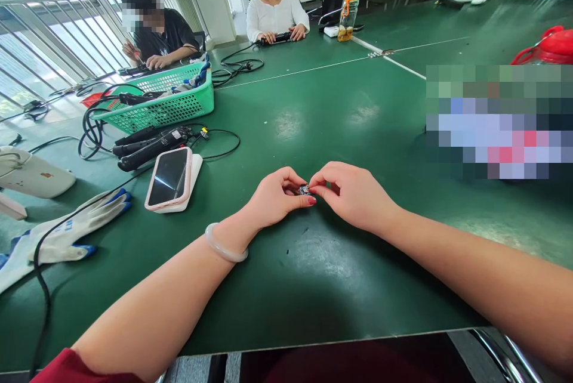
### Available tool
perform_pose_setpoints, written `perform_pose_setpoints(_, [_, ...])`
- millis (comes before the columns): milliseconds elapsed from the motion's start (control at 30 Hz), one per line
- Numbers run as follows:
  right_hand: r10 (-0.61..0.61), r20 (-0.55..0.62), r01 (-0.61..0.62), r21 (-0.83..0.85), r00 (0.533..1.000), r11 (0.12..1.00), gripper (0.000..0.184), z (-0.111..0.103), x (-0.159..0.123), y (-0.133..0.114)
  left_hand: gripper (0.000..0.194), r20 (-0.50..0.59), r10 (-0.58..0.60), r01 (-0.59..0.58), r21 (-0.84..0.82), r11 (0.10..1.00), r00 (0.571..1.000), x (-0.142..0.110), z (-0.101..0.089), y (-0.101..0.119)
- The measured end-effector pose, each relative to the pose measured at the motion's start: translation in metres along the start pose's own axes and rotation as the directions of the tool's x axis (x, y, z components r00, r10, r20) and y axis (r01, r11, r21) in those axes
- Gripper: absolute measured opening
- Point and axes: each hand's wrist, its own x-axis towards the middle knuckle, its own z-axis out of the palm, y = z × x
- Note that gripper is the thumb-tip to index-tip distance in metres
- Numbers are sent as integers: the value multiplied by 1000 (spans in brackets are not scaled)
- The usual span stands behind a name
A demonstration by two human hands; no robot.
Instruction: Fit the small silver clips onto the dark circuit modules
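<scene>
Over the green table, my left hand pinches a small dark piece with white markings between thumb and fingers. What kind of piece it is cannot be made out at this size. My right hand has thumb and forefinger closed at the right edge of the same piece, so the two hands nearly meet. The fingertips cover part of it. Left of my hands lies a phone with a pink frame, resting on a white flat object.
A green plastic basket holds tools and cables. Black corded tools lie before it. White-and-blue gloves and a black cable are at left. Two people sit across the table. A bottle stands far back; a red-lidded container is at right.
</scene>
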Motion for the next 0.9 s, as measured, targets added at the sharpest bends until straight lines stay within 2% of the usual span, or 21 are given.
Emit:
perform_pose_setpoints(167, [-5,-17,6,27,1000,1000,16,-2,0,1,32,7,-2,3,-38,999,1000,0,0,0])
perform_pose_setpoints(333, [13,23,-13,25,1000,1000,21,-6,1,6,31,-40,3,-8,-127,992,999,1,-2,-1])
perform_pose_setpoints(567, [-46,-15,45,-102,999,994,16,-3,-1,9,29,-46,3,-14,-248,969,999,2,-2,0])
perform_pose_setpoints(733, [-116,-69,99,-216,991,971,22,1,-2,7,33,39,-12,26,-365,931,999,-1,-3,3])
perform_pose_setpoints(833, [-155,-68,129,-291,985,948,25,3,-2,5,36,122,-49,96,-419,903,991,-3,-3,5])
perform_pose_setpoints(900, [-184,-58,153,-342,981,927,27,4,-3,4,36,140,-70,125,-430,894,988,-3,-3,7])
